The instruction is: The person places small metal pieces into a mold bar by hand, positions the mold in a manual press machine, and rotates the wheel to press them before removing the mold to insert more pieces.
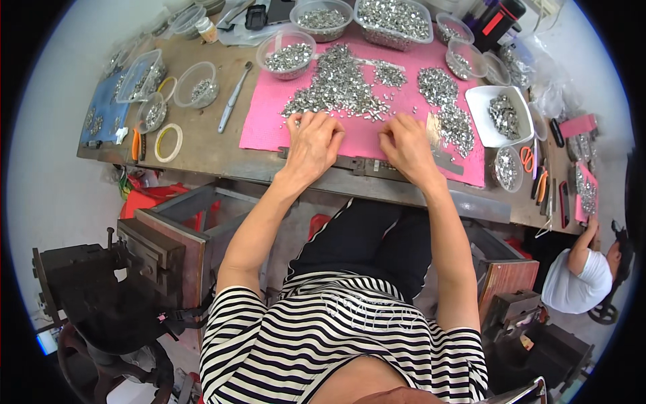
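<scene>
Hands (360, 145) sort shiny metal bits (336, 87) on pink mat (269, 121).

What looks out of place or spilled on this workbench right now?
Nothing looks damaged. The small silver metal pieces lie in loose heaps across the pink mat rather than in the clear tubs, but they sit where the left hand and right hand rest, so it looks like sorting, not a spill.
</scene>
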`<control>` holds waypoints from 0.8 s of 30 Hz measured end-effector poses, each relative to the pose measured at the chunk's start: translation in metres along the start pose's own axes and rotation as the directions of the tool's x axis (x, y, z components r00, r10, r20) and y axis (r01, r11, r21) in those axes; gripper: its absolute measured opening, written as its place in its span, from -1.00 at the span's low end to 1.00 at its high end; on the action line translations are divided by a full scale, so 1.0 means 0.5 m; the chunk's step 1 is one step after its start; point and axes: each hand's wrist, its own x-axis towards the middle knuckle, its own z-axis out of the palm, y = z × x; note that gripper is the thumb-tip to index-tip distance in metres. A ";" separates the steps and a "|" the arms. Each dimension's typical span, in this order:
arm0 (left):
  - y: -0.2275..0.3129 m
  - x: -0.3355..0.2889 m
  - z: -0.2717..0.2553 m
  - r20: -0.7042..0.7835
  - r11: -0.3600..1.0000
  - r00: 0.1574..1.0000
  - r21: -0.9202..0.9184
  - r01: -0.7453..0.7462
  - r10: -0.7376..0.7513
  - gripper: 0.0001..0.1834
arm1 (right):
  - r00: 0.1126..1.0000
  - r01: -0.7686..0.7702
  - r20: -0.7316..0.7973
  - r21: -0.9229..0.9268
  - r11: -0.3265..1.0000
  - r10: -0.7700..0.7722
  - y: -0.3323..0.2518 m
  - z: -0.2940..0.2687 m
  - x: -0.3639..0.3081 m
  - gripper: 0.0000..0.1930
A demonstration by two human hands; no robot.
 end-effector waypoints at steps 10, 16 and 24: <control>0.059 -0.007 0.018 -0.090 0.994 0.996 -0.112 0.014 -0.024 -0.91 | 0.993 -0.041 0.117 0.258 0.965 0.011 0.039 -0.035 -0.012 -0.82; 0.095 -0.016 0.039 -0.033 0.985 0.999 -0.171 -0.004 -0.001 -0.92 | 0.982 0.154 0.087 0.120 0.981 -0.165 0.053 -0.015 -0.021 -0.80; 0.136 -0.015 0.068 0.007 0.948 0.986 -0.275 -0.158 0.166 -0.87 | 0.983 0.181 0.031 0.011 0.983 -0.181 0.050 -0.026 -0.032 -0.91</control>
